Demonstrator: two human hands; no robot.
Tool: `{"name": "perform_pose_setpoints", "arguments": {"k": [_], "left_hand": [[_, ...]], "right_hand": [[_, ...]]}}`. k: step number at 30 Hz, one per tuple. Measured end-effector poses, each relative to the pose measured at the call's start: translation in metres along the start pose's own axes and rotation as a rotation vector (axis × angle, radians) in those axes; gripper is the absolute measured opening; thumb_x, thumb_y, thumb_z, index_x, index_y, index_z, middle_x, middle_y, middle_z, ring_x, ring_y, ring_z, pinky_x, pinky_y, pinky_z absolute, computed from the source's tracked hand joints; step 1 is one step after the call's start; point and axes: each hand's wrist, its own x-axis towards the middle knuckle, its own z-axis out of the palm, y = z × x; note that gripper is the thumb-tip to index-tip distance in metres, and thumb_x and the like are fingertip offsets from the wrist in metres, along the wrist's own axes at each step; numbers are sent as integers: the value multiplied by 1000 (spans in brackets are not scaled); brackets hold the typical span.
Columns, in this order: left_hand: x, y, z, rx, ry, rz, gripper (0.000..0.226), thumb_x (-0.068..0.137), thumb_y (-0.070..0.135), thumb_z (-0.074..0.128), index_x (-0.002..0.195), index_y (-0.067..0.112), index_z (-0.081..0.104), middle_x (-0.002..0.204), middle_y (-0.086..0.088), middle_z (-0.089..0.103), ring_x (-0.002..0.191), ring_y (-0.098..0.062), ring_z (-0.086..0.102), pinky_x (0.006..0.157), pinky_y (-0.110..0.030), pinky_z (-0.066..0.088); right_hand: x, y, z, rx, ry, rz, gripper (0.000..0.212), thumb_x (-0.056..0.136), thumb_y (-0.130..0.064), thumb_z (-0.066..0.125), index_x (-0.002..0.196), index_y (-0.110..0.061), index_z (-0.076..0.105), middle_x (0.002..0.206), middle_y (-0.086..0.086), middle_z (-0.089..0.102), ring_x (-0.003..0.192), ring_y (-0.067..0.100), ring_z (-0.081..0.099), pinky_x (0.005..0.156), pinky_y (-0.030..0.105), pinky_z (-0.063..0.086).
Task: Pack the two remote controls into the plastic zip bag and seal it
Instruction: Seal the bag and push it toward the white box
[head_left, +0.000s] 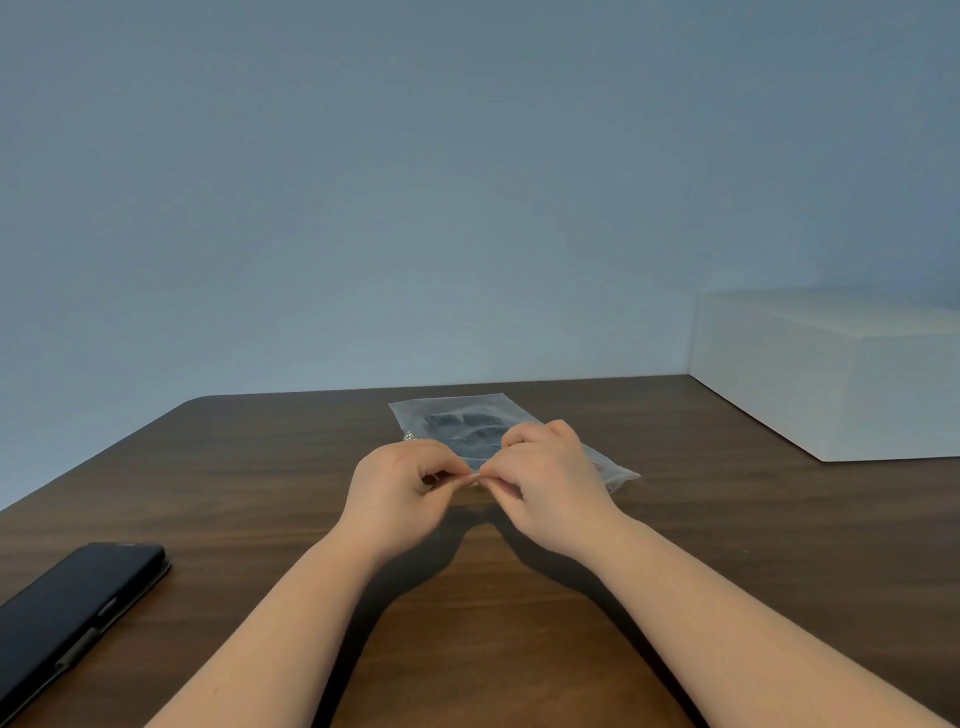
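Now both yr hands, left hand (400, 483) & right hand (545, 478), pinch fingers (457, 480) narrow on zip bag (467, 415) mouth, prob to press seal; dark remotes (462, 428) lie just beyond fingers, bag flat on tabletop (727, 519) for support.

Plain indoor desk setting, office or home not determinable.

A dark wood-grain table (260, 493) with a rounded far corner was observed, set against a bare, unmarked blue-grey wall (415, 182). A plain white box (831, 374) was noted on the right of the surface, against the wall. A black phone in a folio case (72, 613) was recorded near the left edge. No tools, appliances or signage were seen by which the type of room could be fixed more closely.
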Motion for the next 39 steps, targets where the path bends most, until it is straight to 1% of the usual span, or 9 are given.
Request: {"name": "perform_pose_setpoints", "arguments": {"k": [7,11,17,21,25,31,34,37,39], "left_hand": [[0,1,-3,-11,-19,-36,6,78,21,71,73,24,72,66,20,59,62,1,52,59,-14,40],[0,0,-6,-65,0,-123,9,78,22,70,71,26,71,66,26,58,67,4,56,61,-12,38],[-1,2,-10,-105,-18,-178,13,78,23,70,68,30,69,68,19,65,70,-4,61,63,-17,43],[-2,2,-12,-132,-28,-208,9,79,23,70,72,29,71,72,15,68,73,-6,62,66,-21,49],[-3,-1,-14,-168,-5,-259,14,78,21,71,68,32,69,72,14,69,73,-5,63,66,-19,47],[-6,-4,-19,-200,-24,-287,19,78,19,70,64,32,67,71,12,69,72,-6,63,64,-19,46],[-6,-8,-21,-155,-43,-262,20,79,18,69,63,28,62,69,10,66,69,-7,59,64,-24,45],[-8,-4,-16,-11,-133,-150,13,77,27,66,78,34,56,81,18,60,79,-3,54,71,-25,42],[-8,2,-8,133,-188,-43,27,76,42,66,100,35,56,96,19,61,90,-5,54,78,-28,43]], "right_hand": [[-1,5,0,-78,-5,-37,16,89,-25,60,86,-22,75,82,-3,74,91,16,59,80,31,30],[-4,19,-10,-120,-51,35,24,92,-29,52,90,-23,75,90,-7,73,101,13,55,86,31,28],[-12,35,-18,-135,-90,162,27,93,-34,48,98,-27,74,98,-8,72,105,8,52,92,31,27],[-14,38,-19,-167,-110,196,28,92,-34,47,94,-27,74,97,-9,72,105,8,52,93,31,28],[-16,44,-23,-188,-124,263,28,92,-32,46,91,-27,73,96,-8,71,104,8,52,95,32,29],[-20,45,-28,-118,-114,346,23,94,-29,49,104,-29,70,114,-5,64,110,14,47,97,30,32],[-20,42,-28,-89,-127,331,23,94,-29,50,104,-28,70,116,-4,61,111,16,44,97,30,32],[-18,36,-26,-93,-161,251,24,94,-29,48,102,-27,71,111,-5,65,109,13,46,98,30,28],[-17,32,-23,-86,-173,205,24,94,-29,47,103,-27,70,107,-7,66,108,11,47,97,30,28]]}}
